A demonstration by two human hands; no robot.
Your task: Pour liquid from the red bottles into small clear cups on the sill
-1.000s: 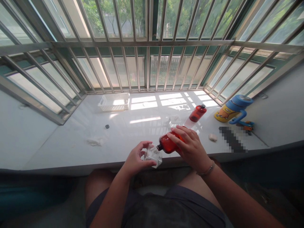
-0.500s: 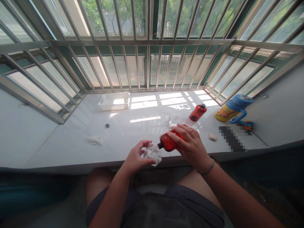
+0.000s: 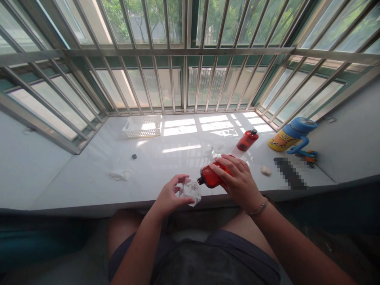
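My left hand (image 3: pixel 172 194) is closed around a clear faceted container (image 3: pixel 191 193), held by its sides near the sill's front edge. In my right hand (image 3: pixel 236 174) is a red translucent bottle (image 3: pixel 210 176), tipped over to the left. Its dark, uncapped neck points down at the container, close to its top. Whether any liquid flows from it cannot be made out. Behind the right hand, another clear piece (image 3: pixel 218 149) sits on the sill. A second red bottle (image 3: pixel 248 141) with a black cap stands beyond it.
On the white sill (image 3: pixel 97 174) are a white basket (image 3: pixel 144 133), a small dark cap (image 3: pixel 134 156), crumpled tissue (image 3: pixel 118 175) and a beige lump (image 3: pixel 266 170). At right stand a blue-and-yellow flask (image 3: pixel 286 136) and a pixelated dark object (image 3: pixel 291 174). Metal bars (image 3: pixel 166 51) line the window.
Almost nothing differs. The container and the red bottle have shifted up very slightly in view, and the bottle's neck stays over the container.
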